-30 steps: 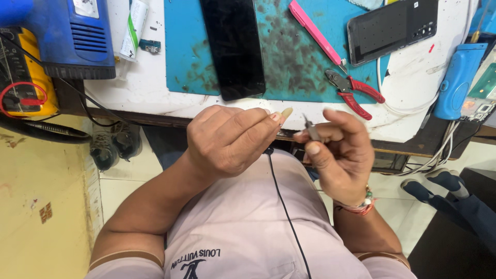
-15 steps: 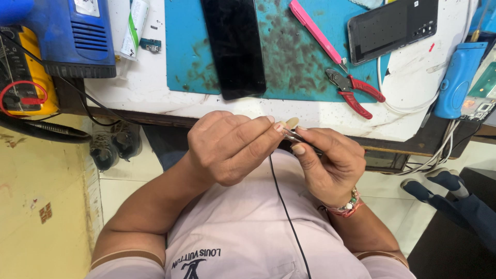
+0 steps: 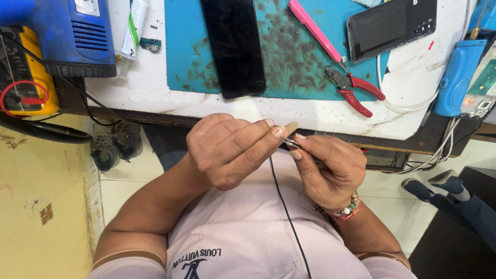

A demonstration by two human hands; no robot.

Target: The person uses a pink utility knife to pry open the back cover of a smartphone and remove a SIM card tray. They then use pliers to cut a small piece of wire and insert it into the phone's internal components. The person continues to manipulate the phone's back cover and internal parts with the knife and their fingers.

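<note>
Tweezers (image 3: pixel 290 142) (slim, metal) slant up-left, pinched by right hand (image 3: pixel 330 170); left hand (image 3: pixel 227 150) clenches their tip.

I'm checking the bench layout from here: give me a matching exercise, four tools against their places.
Things:
1. red-handled cutters
2. pink tool
3. yellow meter
4. thin metal tool

Places:
A. far left bench edge, below the blue unit
B. pinched between left hand and right hand
C. lying slantwise on the teal mat
D. at the mat's right lower corner

Pairs: 1-D, 2-C, 3-A, 4-B
</note>
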